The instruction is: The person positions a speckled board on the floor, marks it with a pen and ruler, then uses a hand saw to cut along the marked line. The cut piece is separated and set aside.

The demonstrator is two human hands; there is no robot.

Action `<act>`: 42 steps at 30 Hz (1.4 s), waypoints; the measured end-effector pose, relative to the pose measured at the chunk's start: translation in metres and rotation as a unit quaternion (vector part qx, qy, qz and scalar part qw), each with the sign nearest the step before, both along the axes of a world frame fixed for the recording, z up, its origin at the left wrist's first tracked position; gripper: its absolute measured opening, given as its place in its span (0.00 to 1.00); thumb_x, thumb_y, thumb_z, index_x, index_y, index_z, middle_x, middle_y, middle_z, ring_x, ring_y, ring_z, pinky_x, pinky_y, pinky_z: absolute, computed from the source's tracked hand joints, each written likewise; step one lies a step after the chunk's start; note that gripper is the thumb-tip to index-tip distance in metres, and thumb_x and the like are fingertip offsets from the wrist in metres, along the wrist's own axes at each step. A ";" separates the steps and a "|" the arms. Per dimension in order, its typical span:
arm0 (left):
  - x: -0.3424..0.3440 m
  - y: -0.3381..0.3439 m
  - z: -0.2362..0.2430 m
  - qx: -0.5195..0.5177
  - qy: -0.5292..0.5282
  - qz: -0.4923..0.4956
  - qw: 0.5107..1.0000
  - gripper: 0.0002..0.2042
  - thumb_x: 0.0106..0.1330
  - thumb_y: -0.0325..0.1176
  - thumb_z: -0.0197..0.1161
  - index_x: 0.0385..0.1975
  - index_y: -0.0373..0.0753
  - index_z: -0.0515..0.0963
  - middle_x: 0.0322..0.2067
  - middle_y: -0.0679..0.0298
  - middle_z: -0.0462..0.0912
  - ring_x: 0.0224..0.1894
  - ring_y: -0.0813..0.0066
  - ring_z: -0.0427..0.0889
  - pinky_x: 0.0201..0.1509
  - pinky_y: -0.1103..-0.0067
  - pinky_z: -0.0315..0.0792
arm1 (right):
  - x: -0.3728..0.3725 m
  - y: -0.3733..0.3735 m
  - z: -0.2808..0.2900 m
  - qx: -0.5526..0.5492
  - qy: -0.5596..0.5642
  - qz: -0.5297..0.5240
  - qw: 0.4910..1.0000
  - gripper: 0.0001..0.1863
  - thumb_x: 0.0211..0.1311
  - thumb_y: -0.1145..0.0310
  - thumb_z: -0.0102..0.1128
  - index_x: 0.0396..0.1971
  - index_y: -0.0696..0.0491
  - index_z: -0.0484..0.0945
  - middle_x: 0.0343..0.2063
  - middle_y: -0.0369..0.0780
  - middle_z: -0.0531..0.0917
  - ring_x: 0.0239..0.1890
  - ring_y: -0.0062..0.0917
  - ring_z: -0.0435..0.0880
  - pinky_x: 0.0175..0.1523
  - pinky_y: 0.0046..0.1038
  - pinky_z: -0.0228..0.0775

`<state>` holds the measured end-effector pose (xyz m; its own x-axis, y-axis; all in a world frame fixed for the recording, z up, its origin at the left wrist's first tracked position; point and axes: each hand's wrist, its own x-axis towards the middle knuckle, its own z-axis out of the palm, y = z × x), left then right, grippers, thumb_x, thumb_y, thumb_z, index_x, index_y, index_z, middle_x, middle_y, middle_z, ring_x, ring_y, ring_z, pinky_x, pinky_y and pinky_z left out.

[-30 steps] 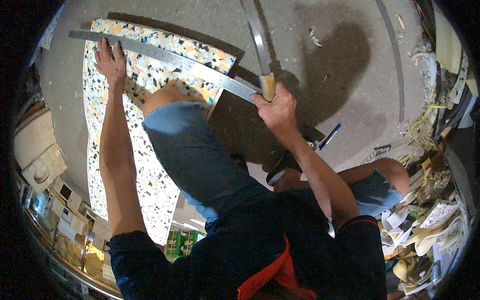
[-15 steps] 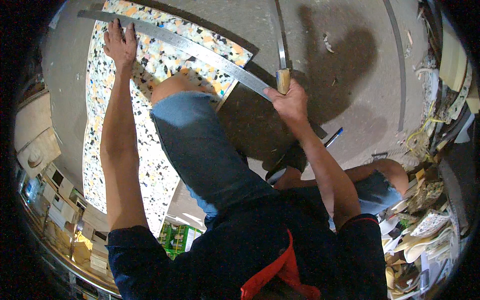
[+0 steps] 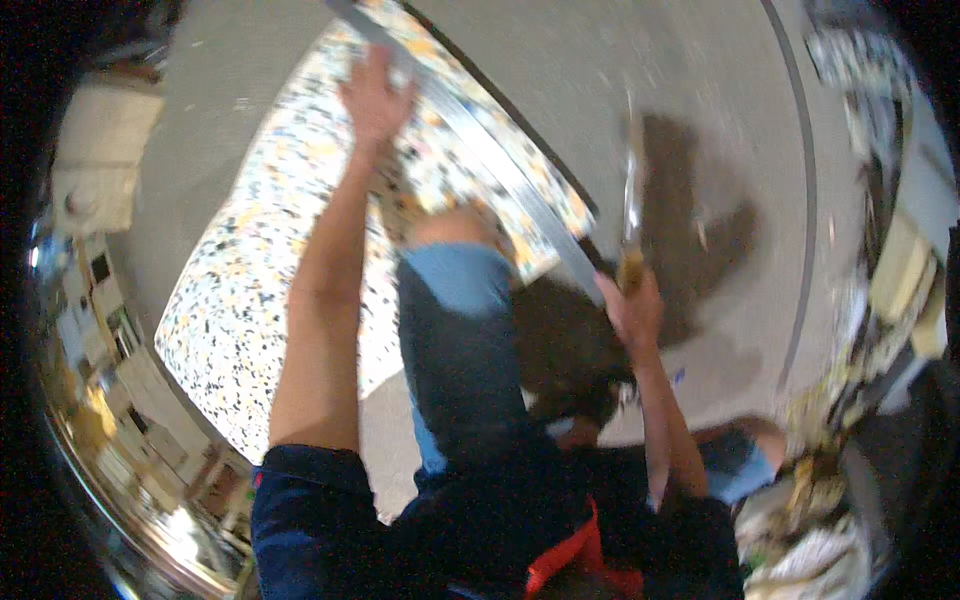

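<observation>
I see the person's left hand point(image 3: 378, 108) lying on the speckled foam sheet point(image 3: 255, 275), with its fingers a little spread; the fingertips reach the metal ruler point(image 3: 530, 203), close to its far end. The ruler lies slantwise across the sheet, from the upper left down to the right, and its near end goes past the sheet's edge. There the right hand point(image 3: 636, 312) has its fingers folded around the wooden handle of a long knife point(image 3: 632, 215), and its thumb is at the ruler's end; because of the blur, I cannot tell whether it pinches it. The blade points away from the person, above the grey floor point(image 3: 725, 60). One bare knee point(image 3: 455, 226) shows over the sheet, between the hands.
</observation>
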<state>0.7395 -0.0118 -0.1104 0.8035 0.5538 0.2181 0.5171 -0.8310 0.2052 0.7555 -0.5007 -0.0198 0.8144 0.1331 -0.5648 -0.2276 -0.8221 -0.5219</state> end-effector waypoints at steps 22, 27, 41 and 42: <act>0.006 -0.029 0.037 -0.051 0.039 0.051 0.997 0.38 0.68 0.57 0.54 0.74 0.45 0.59 0.77 0.62 0.55 0.79 0.53 0.46 0.78 0.50 0.37 | 0.110 0.308 0.034 0.199 -0.166 0.415 0.872 0.37 0.62 0.77 0.56 0.72 0.56 0.58 0.34 0.61 0.83 0.38 0.56 0.85 0.44 0.51 0.76; 0.006 -0.029 0.040 -0.057 0.055 0.053 0.995 0.37 0.69 0.56 0.51 0.75 0.45 0.58 0.77 0.63 0.53 0.79 0.54 0.45 0.79 0.50 0.35 | 0.114 0.313 0.025 0.165 -0.188 0.435 0.865 0.37 0.63 0.78 0.58 0.73 0.58 0.59 0.32 0.59 0.84 0.35 0.50 0.88 0.40 0.43 0.78; 0.005 -0.029 0.036 -0.038 0.048 0.049 0.997 0.36 0.70 0.56 0.50 0.74 0.44 0.59 0.77 0.61 0.54 0.79 0.53 0.46 0.78 0.49 0.35 | 0.121 0.321 0.018 0.214 -0.203 0.432 0.852 0.34 0.58 0.77 0.55 0.68 0.57 0.63 0.29 0.62 0.82 0.36 0.59 0.84 0.42 0.55 0.75; 0.005 -0.029 0.035 -0.034 0.033 0.046 0.998 0.36 0.70 0.56 0.50 0.74 0.44 0.59 0.76 0.61 0.55 0.79 0.53 0.47 0.78 0.49 0.36 | 0.122 0.323 0.017 0.213 -0.202 0.431 0.853 0.34 0.58 0.77 0.55 0.68 0.58 0.63 0.29 0.62 0.82 0.36 0.59 0.84 0.42 0.55 0.75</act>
<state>0.7441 -0.0407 -0.0755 0.7598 0.6378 0.1259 0.6053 -0.7647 0.2213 0.8771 -0.1780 -0.0024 0.4277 0.9038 -0.0113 0.6348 -0.3092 -0.7081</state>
